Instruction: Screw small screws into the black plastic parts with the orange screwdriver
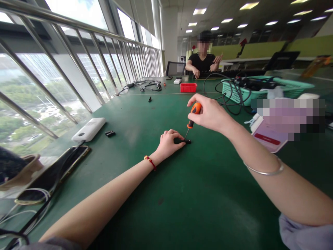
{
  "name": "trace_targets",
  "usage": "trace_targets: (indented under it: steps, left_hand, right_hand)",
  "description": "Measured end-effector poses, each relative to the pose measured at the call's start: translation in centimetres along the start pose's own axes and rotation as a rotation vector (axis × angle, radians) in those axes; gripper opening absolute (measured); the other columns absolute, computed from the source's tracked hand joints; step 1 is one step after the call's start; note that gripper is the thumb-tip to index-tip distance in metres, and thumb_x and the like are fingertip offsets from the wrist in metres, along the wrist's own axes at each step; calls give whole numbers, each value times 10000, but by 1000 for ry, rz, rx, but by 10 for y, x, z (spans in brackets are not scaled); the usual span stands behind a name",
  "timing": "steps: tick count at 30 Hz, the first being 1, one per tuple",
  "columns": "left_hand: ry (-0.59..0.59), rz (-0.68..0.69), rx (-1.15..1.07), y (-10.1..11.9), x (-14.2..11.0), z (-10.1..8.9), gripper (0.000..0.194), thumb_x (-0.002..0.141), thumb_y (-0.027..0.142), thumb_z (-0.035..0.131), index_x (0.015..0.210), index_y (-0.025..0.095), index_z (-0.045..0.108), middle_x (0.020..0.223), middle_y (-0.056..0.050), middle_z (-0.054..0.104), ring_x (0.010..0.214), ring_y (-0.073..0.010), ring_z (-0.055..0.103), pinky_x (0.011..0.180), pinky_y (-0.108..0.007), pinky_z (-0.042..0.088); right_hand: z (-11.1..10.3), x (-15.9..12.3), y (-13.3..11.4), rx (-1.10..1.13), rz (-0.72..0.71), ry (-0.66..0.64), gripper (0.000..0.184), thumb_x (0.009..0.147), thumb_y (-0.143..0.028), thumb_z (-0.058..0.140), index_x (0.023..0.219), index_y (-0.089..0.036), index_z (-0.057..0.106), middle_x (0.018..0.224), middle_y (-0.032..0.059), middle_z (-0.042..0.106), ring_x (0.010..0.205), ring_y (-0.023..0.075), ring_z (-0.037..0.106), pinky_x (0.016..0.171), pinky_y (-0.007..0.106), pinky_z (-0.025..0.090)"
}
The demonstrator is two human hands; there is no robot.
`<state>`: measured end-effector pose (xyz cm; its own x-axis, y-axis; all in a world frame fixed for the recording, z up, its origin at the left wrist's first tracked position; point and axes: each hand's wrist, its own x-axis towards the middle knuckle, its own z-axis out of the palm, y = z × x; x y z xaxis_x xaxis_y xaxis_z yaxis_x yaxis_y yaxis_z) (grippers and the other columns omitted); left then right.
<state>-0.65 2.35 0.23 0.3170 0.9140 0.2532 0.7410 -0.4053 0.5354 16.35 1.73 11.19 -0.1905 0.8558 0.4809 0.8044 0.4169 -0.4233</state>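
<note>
My right hand (208,113) is closed round the orange and black handle of a screwdriver (191,122). The shaft slants down to the left, and its tip meets a small black part (187,141) lying on the green table (145,194). With thumb and fingers, my left hand (170,143) pinches that black part and holds it against the tabletop. Its left end is hidden by my fingers, and what kind of part it is I cannot make out.
Left of my hands lie a small black piece (110,133), a white power bank (90,129) and a phone (54,173) with cables. Farther off are a red basket (188,88) and a teal basket (288,85) of cables. A person (203,60) sits at the far end.
</note>
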Motion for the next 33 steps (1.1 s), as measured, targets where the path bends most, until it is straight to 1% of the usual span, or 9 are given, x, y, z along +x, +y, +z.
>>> trace_targets:
  steps: [2, 5, 9, 12, 19, 24, 28, 31, 33]
  left_hand:
    - [-1, -1, -3, 0, 0, 0, 127, 752, 301, 681, 854, 229, 700, 1044, -30, 631, 1071, -247, 514, 1006, -442, 356]
    - [1, 1, -5, 0, -1, 0, 126, 754, 299, 679, 852, 224, 700, 1045, -32, 631, 1076, -250, 512, 1009, -447, 353]
    - [-1, -1, 0, -1, 0, 0, 132, 753, 306, 679, 855, 225, 701, 1051, -34, 629, 1075, -252, 509, 1006, -445, 355]
    - [-2, -2, 1, -1, 0, 1, 129, 753, 307, 678, 856, 232, 700, 1052, -33, 627, 1077, -253, 507, 1000, -440, 359]
    - [7, 5, -7, -2, -1, 1, 125, 757, 302, 664, 853, 227, 689, 1048, -37, 623, 1068, -258, 505, 983, -451, 367]
    - [-3, 10, 2, 1, -2, -1, 124, 744, 262, 648, 850, 206, 678, 1049, -53, 614, 1064, -259, 501, 987, -448, 372]
    - [13, 17, 2, 2, -4, -1, 155, 725, 261, 658, 865, 195, 669, 1042, -63, 610, 1064, -262, 496, 978, -435, 388]
    - [24, 6, -20, 1, -4, 0, 210, 716, 313, 687, 893, 202, 667, 1032, -57, 619, 1060, -263, 505, 988, -443, 379]
    - [26, 1, -43, -1, -3, 0, 211, 722, 346, 692, 883, 211, 672, 1030, -49, 629, 1062, -260, 513, 999, -449, 368]
  right_hand:
    - [0, 0, 0, 3, 15, 4, 226, 726, -431, 574, 823, -230, 613, 655, -9, 595, 580, 144, 489, 559, 257, 316]
    - [0, -1, -1, -48, 52, 38, 342, 779, -522, 506, 660, -218, 607, 580, 9, 556, 581, 158, 481, 556, 272, 304]
    - [0, 1, 0, 4, 39, 44, 195, 711, -364, 584, 832, -219, 634, 627, -12, 566, 586, 139, 472, 557, 257, 310]
    - [1, 3, 3, 125, 46, -38, 281, 664, -311, 608, 924, -205, 611, 658, -24, 571, 582, 124, 469, 554, 245, 322]
    - [-6, -2, 12, 307, 117, -270, 253, 748, -385, 561, 689, -153, 642, 487, -35, 468, 486, 89, 381, 531, 255, 307]
    - [-14, -12, 23, 315, 152, -47, 222, 752, -328, 542, 657, -149, 634, 479, -23, 481, 470, 95, 408, 525, 256, 306]
    - [3, -27, 44, 105, 131, 178, 213, 785, -349, 537, 732, -177, 651, 642, 17, 617, 575, 135, 519, 551, 255, 337]
    - [28, -44, 67, -80, 10, 123, 228, 838, -334, 503, 962, -223, 658, 918, 27, 679, 743, 165, 600, 583, 248, 365]
    - [43, -54, 82, -201, -17, 25, 268, 868, -326, 469, 1054, -238, 641, 967, 33, 655, 748, 166, 602, 575, 251, 369]
